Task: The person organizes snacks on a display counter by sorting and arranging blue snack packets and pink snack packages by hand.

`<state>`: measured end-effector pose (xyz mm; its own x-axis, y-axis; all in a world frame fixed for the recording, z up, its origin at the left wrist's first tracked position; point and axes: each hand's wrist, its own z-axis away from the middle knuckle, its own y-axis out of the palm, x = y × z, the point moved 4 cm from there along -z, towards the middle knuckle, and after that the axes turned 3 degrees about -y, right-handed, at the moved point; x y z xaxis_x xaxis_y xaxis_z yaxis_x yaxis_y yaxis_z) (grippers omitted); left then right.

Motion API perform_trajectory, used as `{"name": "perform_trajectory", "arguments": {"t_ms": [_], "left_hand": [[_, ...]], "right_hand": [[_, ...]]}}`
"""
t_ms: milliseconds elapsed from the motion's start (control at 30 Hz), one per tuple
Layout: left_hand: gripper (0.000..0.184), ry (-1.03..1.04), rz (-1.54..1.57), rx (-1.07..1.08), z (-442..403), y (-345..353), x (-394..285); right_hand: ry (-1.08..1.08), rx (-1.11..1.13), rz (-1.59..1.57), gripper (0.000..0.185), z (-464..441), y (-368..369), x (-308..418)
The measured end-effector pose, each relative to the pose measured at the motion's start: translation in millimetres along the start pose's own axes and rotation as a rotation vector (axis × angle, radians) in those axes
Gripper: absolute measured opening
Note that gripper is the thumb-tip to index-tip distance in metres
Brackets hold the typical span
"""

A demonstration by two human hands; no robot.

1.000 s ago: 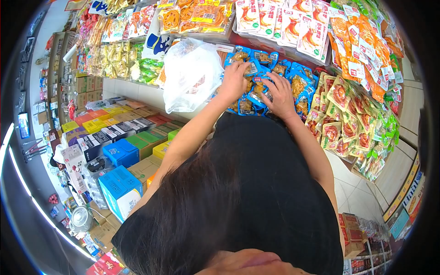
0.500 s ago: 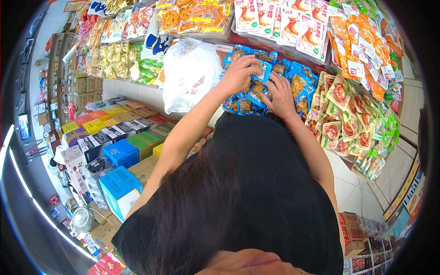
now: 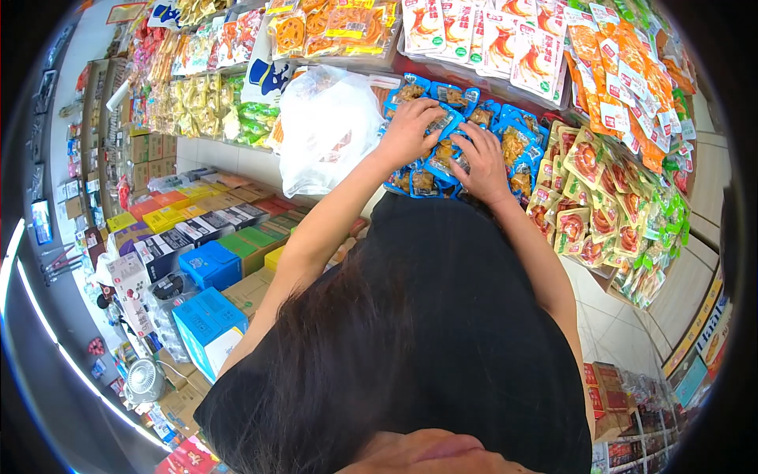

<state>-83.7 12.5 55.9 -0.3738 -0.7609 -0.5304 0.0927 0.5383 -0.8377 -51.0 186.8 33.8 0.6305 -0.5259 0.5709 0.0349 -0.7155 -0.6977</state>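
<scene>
At the upper middle of the frame, the left hand [image 3: 407,133] pinches a blue packet [image 3: 450,123] between fingers and thumb. The right hand [image 3: 483,167], fingers spread, touches the blue pile [image 3: 425,184], right of a white bag [image 3: 325,130].

Both arms reached forward from the body, bare along the forearms, with the hands close together but apart. The left arm [image 3: 320,241] slanted inward from the lower left, its elbow slightly bent and held out from the torso. The left hand [image 3: 407,136] was back upward, its fingers bent toward the right and its thumb beneath them; how tightly they closed could not be seen. The right arm [image 3: 545,261] bent at the elbow, its forearm angled up and inward. The right hand [image 3: 483,167] was back upward, fingers loosely parted, the thumb set apart.
</scene>
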Motion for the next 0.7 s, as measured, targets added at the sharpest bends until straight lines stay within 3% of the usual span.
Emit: {"name": "perform_trajectory", "arguments": {"t_ms": [367, 700], "left_hand": [[0.035, -0.027, 0.062, 0.043, 3.5, 0.4, -2.7], [0.018, 0.061, -0.045, -0.015, 5.4, 5.7, -2.0]], "right_hand": [[0.019, 0.008, -0.011, 0.044, 0.1, -0.6, 0.1], [0.007, 0.001, 0.009, 0.044, -0.2, -0.6, 0.6]]}}
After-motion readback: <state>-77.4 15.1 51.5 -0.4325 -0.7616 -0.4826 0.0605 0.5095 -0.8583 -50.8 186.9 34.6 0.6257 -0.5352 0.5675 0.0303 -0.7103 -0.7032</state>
